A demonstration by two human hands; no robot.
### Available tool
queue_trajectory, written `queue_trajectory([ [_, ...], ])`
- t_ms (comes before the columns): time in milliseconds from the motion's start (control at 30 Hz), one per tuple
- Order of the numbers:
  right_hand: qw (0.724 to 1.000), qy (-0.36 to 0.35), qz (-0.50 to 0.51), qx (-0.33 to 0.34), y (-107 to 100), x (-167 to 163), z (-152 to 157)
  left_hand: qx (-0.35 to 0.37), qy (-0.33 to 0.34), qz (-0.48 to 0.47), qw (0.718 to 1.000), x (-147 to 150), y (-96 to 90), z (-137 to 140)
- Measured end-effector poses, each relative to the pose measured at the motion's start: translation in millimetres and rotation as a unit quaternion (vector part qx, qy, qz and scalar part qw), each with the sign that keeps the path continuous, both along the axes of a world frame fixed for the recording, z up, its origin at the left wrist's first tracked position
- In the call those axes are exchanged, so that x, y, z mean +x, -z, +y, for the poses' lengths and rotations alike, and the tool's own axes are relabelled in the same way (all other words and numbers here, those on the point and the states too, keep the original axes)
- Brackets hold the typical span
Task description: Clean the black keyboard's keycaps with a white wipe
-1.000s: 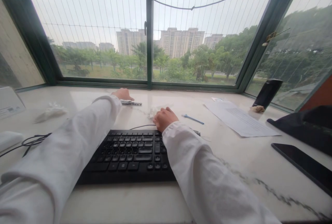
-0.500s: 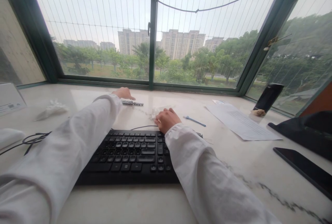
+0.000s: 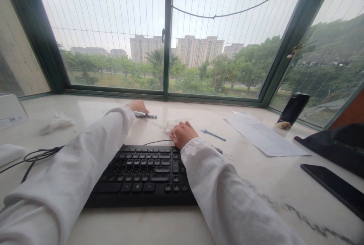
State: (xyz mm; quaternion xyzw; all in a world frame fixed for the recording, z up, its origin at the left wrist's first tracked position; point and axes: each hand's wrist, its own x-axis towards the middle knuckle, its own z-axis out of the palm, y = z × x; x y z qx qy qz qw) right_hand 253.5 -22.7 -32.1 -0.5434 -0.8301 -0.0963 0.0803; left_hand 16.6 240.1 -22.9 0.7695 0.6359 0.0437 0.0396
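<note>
A slim, dark, flat tool (image 3: 145, 115) with a pale metallic end is lain beyond the black keyboard (image 3: 142, 171) on the white marble sill (image 3: 199, 218). It is covered at one end by the left hand (image 3: 138, 106), fingers laid flat. A crumpled white tissue (image 3: 170, 125) is touched by the loosely curled right hand (image 3: 183, 134); whether it is gripped cannot be told.

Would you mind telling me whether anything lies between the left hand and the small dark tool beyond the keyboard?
Nothing visible does: the left hand already rests on the small dark metal tool on the white marble sill.
</note>
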Motion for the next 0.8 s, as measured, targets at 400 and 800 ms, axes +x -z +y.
queue_trajectory([
  [400, 0.998, 0.029, 0.044, 0.034, -0.9, -1.9, 1.8, 0.073, -0.009, -0.152, 0.986, 14.3, -39.0, -42.8],
  [800, 0.972, 0.141, 0.18, -0.051, 1.3, -2.0, 11.1, 0.056, 0.165, -0.293, 0.94, 26.0, -64.8, -190.3],
])
